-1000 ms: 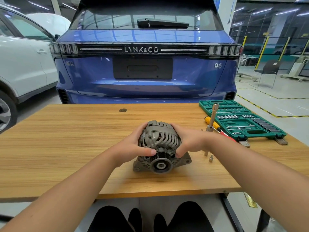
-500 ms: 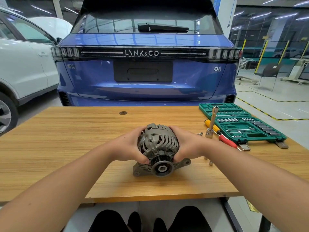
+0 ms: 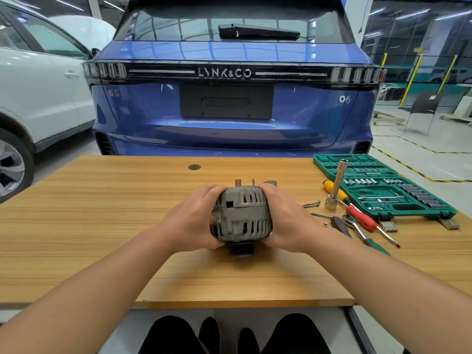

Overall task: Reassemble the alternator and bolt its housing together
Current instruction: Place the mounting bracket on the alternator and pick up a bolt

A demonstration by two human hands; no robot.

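Holding: your left hand (image 3: 196,218) and right hand (image 3: 286,218) each curl round one flank of the alternator (image 3: 241,217), fingers wrapped over the far edge, thumbs at the near lower edge.
Place: the alternator sits at the middle of the bench (image 3: 102,226), its pulley (image 3: 241,249) at or just above the bench top; you cannot tell from this view whether it rests there.
Weight: judge it heavy and dense, a cast metal body; keep both hands on it.
Stiffness: rigid; it will not give under your grip.
Surface: ribbed and slotted, dull grey, so likely not slippery; the slot edges may bite your fingers.
Weak points: the studs (image 3: 238,182) standing up at the far end look easiest to bend; do not lift by them.
Best hold: opposite flanks of the housing, as now, clear of pulley and studs.
Long axis: runs through pulley and studs, tipped so the pulley points down and toward you, the studs up and away.
Loose parts: bolts (image 3: 311,204) lie on the bench just right of your right hand, near the socket extension (image 3: 336,186), ratchet (image 3: 357,227) and socket set (image 3: 383,185).
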